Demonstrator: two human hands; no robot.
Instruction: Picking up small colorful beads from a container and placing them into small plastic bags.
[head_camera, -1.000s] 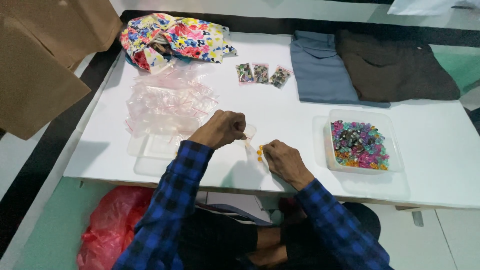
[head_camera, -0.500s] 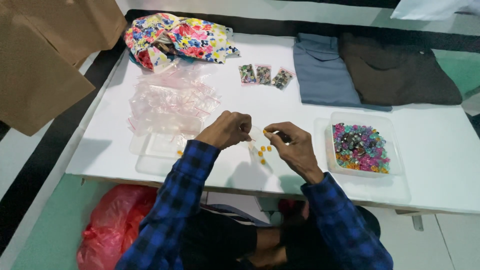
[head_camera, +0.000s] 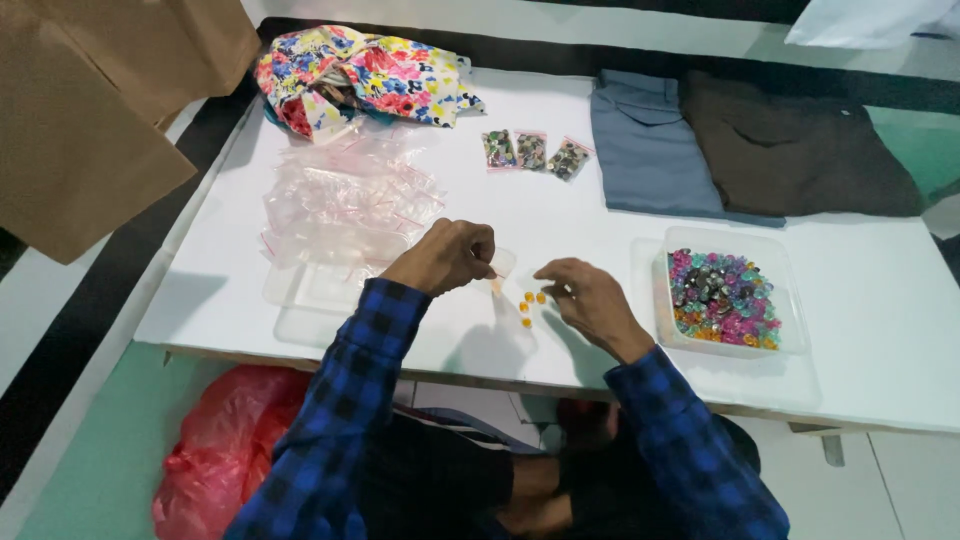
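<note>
Head view: your hands sit at the white table (head_camera: 600, 240), sorting small orange beads (head_camera: 530, 303)

Your left hand (head_camera: 447, 257) has its fingers curled shut, pinching a small clear bag (head_camera: 503, 264); your right hand (head_camera: 590, 296) is half open, fingertips bent down just beside the orange beads, which lie loose on the table between both hands. Clear tub of mixed beads (head_camera: 724, 298) sits to the right, pile of empty clear bags (head_camera: 345, 200) to the left, three filled bags (head_camera: 530, 152) behind
</note>
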